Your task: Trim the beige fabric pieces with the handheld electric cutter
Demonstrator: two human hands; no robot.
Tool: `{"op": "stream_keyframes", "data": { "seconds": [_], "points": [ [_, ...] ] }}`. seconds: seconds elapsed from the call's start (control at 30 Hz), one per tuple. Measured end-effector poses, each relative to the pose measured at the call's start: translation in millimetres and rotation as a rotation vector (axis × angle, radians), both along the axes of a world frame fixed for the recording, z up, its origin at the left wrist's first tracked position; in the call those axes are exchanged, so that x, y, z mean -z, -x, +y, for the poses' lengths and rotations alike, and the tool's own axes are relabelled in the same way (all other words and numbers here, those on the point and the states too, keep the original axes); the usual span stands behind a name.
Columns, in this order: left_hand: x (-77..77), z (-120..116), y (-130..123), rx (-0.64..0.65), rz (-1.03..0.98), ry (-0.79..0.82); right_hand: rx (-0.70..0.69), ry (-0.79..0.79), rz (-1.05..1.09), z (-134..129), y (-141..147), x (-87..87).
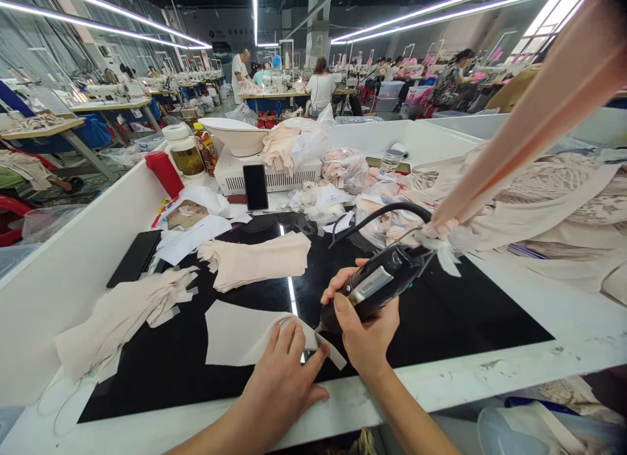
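On the black table surface [441,318] lies a flat pale fabric piece [235,337], its right end curved toward the tool. My left hand [289,370] rests on that piece with its fingers spread, pressing near the right end. My right hand [365,331] is wrapped round a black handheld tool [375,288] with a silver plate and a cable; its lower tip is at the fabric's right part. Behind my left hand sits a stack of pale fabric pieces [262,260]. Another loose pile of fabric [122,318] lies at the left.
A phone [255,187] leans against a white scale [289,174]. Bottles [183,151], a red cup [164,173] and a black case [134,258] stand or lie left. Fabric heaps [553,200] fill the right. A peach cloth strip [529,109] hangs above my right hand.
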State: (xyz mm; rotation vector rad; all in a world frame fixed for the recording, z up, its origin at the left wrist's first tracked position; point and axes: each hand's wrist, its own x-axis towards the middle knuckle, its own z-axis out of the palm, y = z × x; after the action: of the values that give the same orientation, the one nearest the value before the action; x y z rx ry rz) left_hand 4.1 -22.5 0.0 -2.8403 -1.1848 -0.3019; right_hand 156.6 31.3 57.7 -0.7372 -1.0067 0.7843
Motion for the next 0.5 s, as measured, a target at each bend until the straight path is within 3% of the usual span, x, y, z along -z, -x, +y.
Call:
{"op": "stream_keyframes", "data": {
  "seconds": [0.5],
  "points": [
    [-0.5, -1.3, -3.5, -0.035, -0.027, 0.005, -0.006, 0.008, 0.032, 9.8, 8.7, 2.7]
  ]
}}
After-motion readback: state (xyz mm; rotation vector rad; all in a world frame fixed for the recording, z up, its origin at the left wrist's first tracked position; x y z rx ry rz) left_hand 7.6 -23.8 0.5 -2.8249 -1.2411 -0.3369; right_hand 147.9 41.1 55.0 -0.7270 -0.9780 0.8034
